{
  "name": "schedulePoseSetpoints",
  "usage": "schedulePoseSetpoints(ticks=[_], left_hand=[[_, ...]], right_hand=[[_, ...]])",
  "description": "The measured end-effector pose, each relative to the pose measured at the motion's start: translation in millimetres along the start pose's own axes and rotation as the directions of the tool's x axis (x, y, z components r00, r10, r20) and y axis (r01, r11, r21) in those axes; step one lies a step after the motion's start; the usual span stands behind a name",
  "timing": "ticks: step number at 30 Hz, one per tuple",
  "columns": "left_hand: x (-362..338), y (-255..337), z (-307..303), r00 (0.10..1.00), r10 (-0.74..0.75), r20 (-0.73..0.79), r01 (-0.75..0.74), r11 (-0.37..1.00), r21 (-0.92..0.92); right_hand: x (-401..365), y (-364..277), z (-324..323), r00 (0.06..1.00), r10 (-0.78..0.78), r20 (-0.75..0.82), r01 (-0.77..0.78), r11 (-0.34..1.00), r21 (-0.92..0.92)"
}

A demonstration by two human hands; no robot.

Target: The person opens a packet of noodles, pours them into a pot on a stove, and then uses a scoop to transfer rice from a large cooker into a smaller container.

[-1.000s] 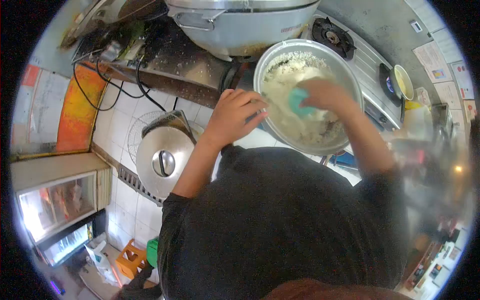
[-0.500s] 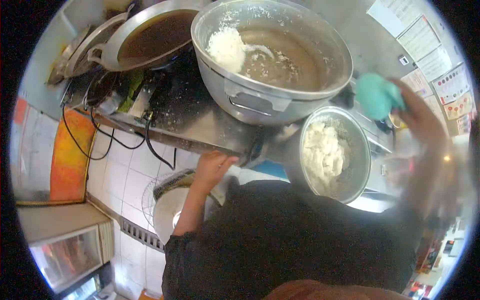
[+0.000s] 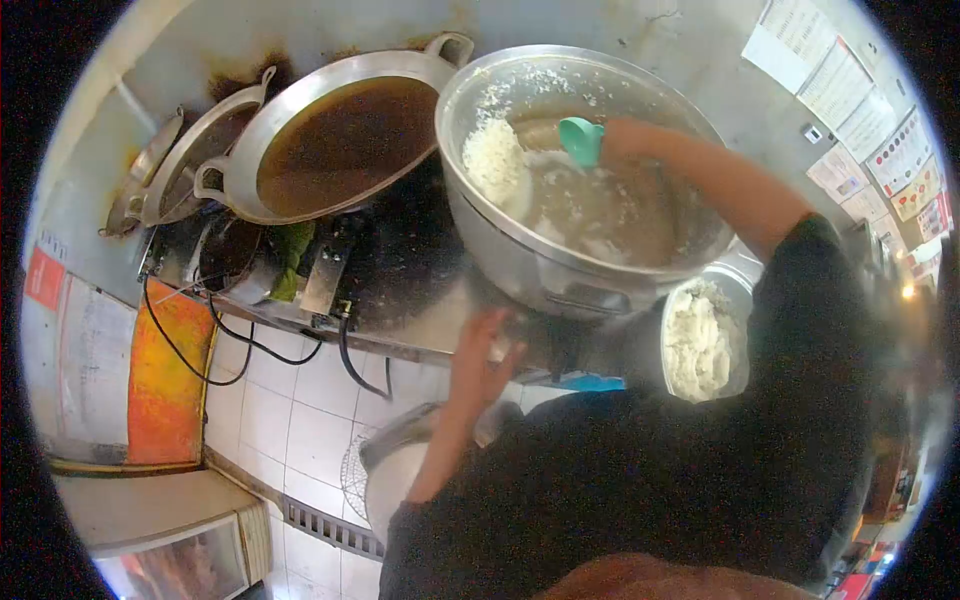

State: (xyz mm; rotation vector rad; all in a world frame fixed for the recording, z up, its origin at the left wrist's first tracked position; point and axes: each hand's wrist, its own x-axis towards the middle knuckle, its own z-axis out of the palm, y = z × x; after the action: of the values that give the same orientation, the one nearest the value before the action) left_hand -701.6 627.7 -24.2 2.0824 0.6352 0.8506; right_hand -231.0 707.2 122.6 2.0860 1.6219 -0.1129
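Note:
My right hand (image 3: 622, 145) is inside the big metal pot (image 3: 560, 285), closed on a green scoop (image 3: 580, 142). Below the scoop lies a cloudy brownish layer with white bits, and a white grainy heap (image 3: 494, 165) rests against the pot's left side. My left hand (image 3: 487, 355) is at the counter's front edge, below the pot, fingers partly apart and slightly blurred. Right of it, partly behind my sleeve, a metal bowl holds white dough-like stuff (image 3: 697, 343).
A wide pan (image 3: 238, 168) of brown liquid stands left of the pot, with more pans (image 3: 165, 180) beside it. Black cables (image 3: 345, 355) hang over the counter edge. A wire strainer (image 3: 355, 475) and a pale round container (image 3: 395, 490) are below. Papers (image 3: 790, 45) hang on the wall.
The right hand has swung left with the green scoop, from beside the pot to inside it. The left hand's fingers have spread. The whole view has shifted.

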Motion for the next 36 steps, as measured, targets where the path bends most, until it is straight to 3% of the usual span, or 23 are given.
schedulePoseSetpoints(ticks=[2, 5, 7, 13, 18, 25, 28, 31, 34, 36], left_hand=[[22.1, -0.3, 1.2, 0.979, 0.139, -0.146, -0.113, 0.977, 0.179], [56.6, -3.7, 2.0, 0.992, 0.083, -0.093, -0.062, 0.976, 0.210], [60.7, -13.6, 17.9, 0.979, 0.122, -0.163, -0.086, 0.974, 0.209], [66.8, -14.6, 23.3, 0.977, 0.150, -0.155, -0.095, 0.944, 0.317], [70.9, -9.4, 26.4, 0.981, 0.117, -0.156, -0.050, 0.924, 0.378], [59.5, -24.4, 37.5, 0.969, 0.119, -0.217, -0.056, 0.960, 0.275], [57.4, -20.1, 44.0, 0.963, 0.129, -0.236, -0.057, 0.955, 0.291], [54.8, -16.3, 41.1, 0.968, 0.119, -0.222, -0.038, 0.940, 0.338], [55.1, -11.7, 39.5, 0.970, 0.103, -0.220, -0.015, 0.929, 0.369], [56.9, -13.9, 43.2, 0.966, 0.103, -0.236, -0.015, 0.937, 0.349]], right_hand=[[62.4, -3.4, 36.7, 0.996, -0.091, 0.004, 0.091, 0.994, -0.058], [57.4, -67.1, 17.4, 0.976, -0.203, -0.083, 0.181, 0.959, -0.217], [51.3, -86.4, 1.9, 0.964, -0.258, -0.067, 0.237, 0.945, -0.227], [32.8, -109.2, -10.5, 0.923, -0.369, 0.108, 0.383, 0.907, -0.173], [17.7, -117.2, 24.8, 0.932, -0.363, -0.019, 0.362, 0.924, 0.122], [-39.8, -155.3, -11.6, 0.876, -0.430, 0.218, 0.421, 0.903, 0.088], [-66.8, -147.5, -14.5, 0.866, -0.468, 0.177, 0.407, 0.865, 0.294], [-81.1, -144.1, -8.2, 0.880, -0.423, 0.218, 0.348, 0.885, 0.310], [-106.9, -139.2, -26.3, 0.921, -0.293, 0.258, 0.129, 0.852, 0.507], [-114.9, -135.1, -39.8, 0.905, -0.259, 0.339, 0.055, 0.859, 0.508]])
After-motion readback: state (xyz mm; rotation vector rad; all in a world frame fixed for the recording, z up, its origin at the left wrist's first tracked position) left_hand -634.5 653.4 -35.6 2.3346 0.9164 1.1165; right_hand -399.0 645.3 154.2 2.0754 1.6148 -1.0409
